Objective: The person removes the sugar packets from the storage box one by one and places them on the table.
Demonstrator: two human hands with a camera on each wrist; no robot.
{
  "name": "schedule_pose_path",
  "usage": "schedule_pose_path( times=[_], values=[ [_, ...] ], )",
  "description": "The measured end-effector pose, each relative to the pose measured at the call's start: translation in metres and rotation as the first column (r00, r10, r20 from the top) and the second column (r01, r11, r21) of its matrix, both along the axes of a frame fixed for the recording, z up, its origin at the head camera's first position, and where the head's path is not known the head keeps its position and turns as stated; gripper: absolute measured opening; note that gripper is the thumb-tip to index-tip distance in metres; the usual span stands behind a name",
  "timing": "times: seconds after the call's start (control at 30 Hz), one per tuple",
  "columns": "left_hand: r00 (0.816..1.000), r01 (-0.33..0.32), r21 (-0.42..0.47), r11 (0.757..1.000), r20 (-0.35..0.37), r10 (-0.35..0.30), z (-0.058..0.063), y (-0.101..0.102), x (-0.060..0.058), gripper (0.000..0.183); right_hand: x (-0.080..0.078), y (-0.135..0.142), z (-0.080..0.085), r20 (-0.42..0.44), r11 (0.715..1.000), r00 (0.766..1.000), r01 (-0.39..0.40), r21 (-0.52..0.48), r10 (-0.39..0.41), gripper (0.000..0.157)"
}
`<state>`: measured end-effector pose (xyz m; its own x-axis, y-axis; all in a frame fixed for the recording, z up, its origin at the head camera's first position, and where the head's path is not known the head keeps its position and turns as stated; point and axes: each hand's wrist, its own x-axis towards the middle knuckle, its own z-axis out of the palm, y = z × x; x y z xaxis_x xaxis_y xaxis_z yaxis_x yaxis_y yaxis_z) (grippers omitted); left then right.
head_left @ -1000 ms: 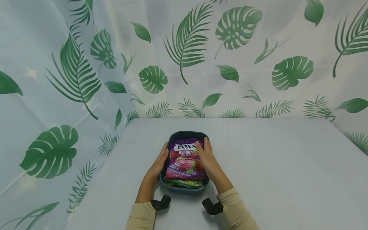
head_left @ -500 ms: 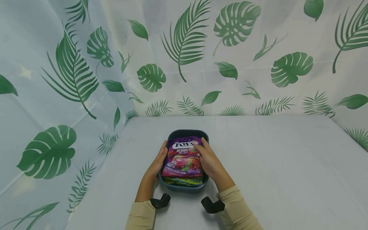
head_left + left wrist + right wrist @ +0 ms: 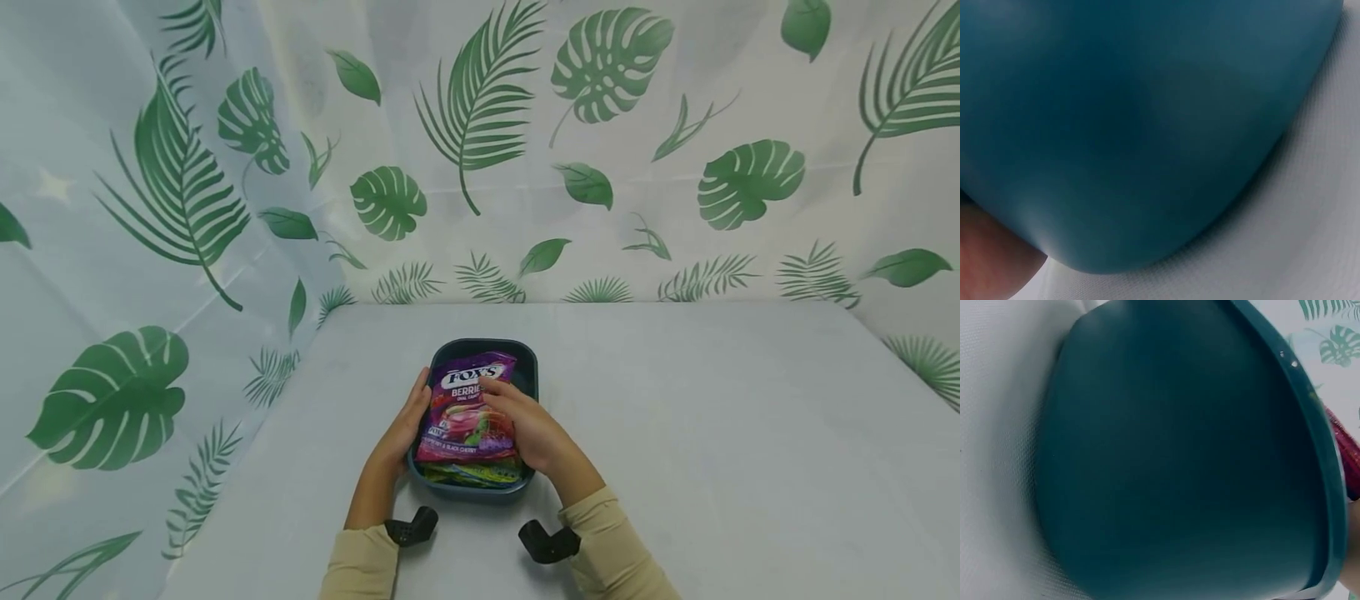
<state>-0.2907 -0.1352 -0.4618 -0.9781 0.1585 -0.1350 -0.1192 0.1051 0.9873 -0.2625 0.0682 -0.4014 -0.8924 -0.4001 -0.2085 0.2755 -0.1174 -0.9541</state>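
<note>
A dark teal bin (image 3: 480,493) with rounded corners stands on the white surface. Inside it, a purple Fox's Berries candy bag (image 3: 468,417) lies on top, tilted and nearer the left wall. Below its lower edge shows a green and yellow packet (image 3: 468,475). My left hand (image 3: 401,433) rests along the bin's left side, fingers straight. My right hand (image 3: 532,429) reaches over the right rim and rests its extended fingers on the candy bag's right part. The bin's outer wall fills the left wrist view, with a bit of left hand (image 3: 991,256) in the corner.
White tabletop (image 3: 712,433) surrounds the bin. A leaf-printed curtain (image 3: 600,167) stands behind and on the left. Black wrist cameras (image 3: 412,527) project from the beige sleeves (image 3: 360,562) in front of the bin.
My right hand has moved left from the bin's right rim onto the bag. The candy bag has shifted left and turned slightly, leaving a gap at the upper right. The left hand stays beside the bin.
</note>
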Motion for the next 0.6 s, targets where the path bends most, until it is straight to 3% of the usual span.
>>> schedule_pose_path(
  times=[0.2,0.6],
  values=[
    [0.999,0.016,0.007,1.0,-0.031,-0.016,0.003,-0.001,0.003,0.062,-0.001,-0.003,-0.007,-0.008,1.0,1.0,0.019,0.015,-0.019,0.053],
    [1.0,0.018,0.007,1.0,0.007,-0.018,0.001,-0.002,0.001,0.059,0.0,-0.003,-0.01,-0.019,0.995,0.996,0.091,-0.051,-0.092,0.065]
  ],
)
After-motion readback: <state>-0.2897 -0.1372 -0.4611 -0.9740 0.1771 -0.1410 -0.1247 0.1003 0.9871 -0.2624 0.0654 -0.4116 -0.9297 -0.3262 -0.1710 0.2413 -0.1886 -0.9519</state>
